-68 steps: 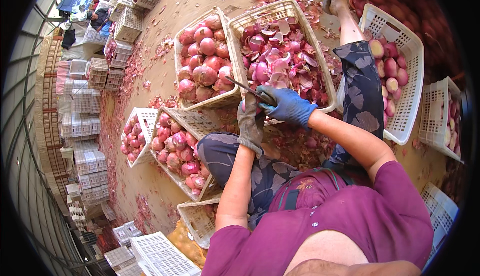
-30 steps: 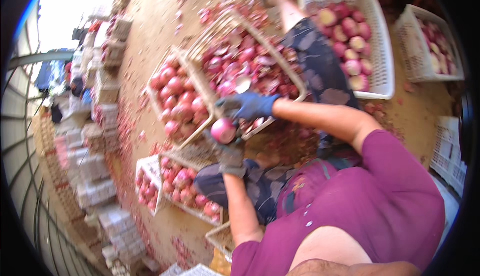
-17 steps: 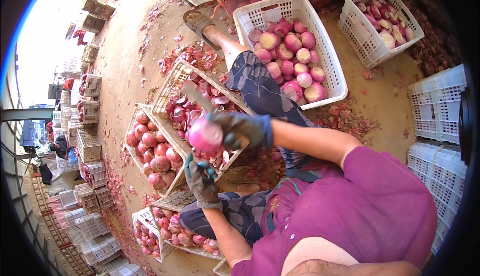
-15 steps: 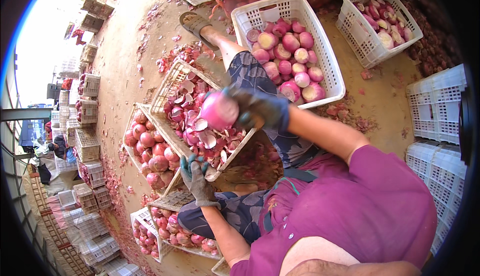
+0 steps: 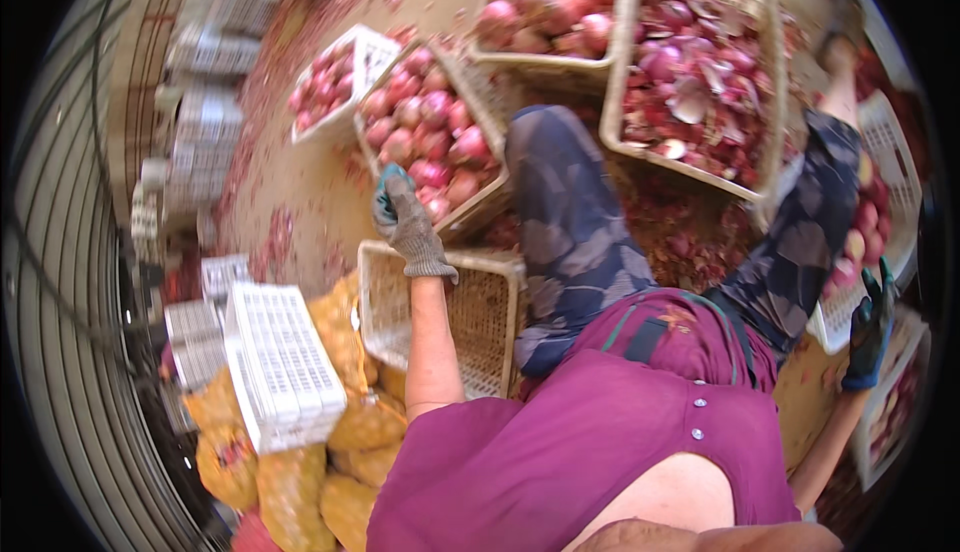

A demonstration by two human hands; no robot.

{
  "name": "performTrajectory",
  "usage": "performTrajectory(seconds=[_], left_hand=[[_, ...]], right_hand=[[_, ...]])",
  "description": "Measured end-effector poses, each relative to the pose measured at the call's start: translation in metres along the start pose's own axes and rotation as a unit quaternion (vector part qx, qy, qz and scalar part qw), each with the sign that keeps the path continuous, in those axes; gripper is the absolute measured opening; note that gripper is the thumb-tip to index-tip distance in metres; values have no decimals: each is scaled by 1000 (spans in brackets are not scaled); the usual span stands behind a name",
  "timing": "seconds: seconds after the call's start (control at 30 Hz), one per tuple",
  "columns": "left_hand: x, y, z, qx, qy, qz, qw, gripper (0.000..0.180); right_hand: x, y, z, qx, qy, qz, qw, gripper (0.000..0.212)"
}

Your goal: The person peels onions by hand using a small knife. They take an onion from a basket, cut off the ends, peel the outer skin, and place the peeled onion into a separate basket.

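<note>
My left hand (image 5: 405, 220), in a grey glove with teal fingertips, is at the near left wall of a crate of unpeeled red onions (image 5: 420, 122). Its fingers look curled together, and blur hides whether anything is in them. Far to the right, my right hand (image 5: 872, 330) wears a darker, blue-green glove. Its fingers are stretched apart beside a white crate (image 5: 893, 147) of peeled pink onions (image 5: 868, 214), and no onion shows in it. In front of my knees is a crate of loose onion skins (image 5: 690, 72).
Another crate of red onions (image 5: 550, 7) stands beyond my left knee. An onion-filled white crate (image 5: 330, 87) lies farther left. Near my left arm are a crate (image 5: 385, 297), an upturned white crate (image 5: 285, 362) and yellow mesh sacks (image 5: 290, 487). Skins litter the ground.
The view has swung left. The peeled onion that was in my right hand is gone from it, and that hand has moved right to the white crate. My left hand has moved away from the skins crate.
</note>
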State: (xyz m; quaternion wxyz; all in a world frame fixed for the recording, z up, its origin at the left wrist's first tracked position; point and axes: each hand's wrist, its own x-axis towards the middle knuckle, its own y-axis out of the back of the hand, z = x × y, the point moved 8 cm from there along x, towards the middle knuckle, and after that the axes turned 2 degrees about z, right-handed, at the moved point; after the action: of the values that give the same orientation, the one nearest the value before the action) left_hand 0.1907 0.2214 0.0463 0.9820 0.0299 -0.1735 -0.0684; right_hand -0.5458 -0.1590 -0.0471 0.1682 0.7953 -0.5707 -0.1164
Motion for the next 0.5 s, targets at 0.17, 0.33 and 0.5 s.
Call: performTrajectory(seconds=[0.17,0.33,0.5], left_hand=[[-74,233,-147,78,285,159,942,32],[-186,366,-271,276,392,170,861,22],[-178,321,-279,347,421,76,834,67]], right_hand=[[51,-114,-119,-143,134,-124,973,54],[55,-234,-200,-21,33,-158,987,53],[51,-288,-234,-209,203,-249,924,51]])
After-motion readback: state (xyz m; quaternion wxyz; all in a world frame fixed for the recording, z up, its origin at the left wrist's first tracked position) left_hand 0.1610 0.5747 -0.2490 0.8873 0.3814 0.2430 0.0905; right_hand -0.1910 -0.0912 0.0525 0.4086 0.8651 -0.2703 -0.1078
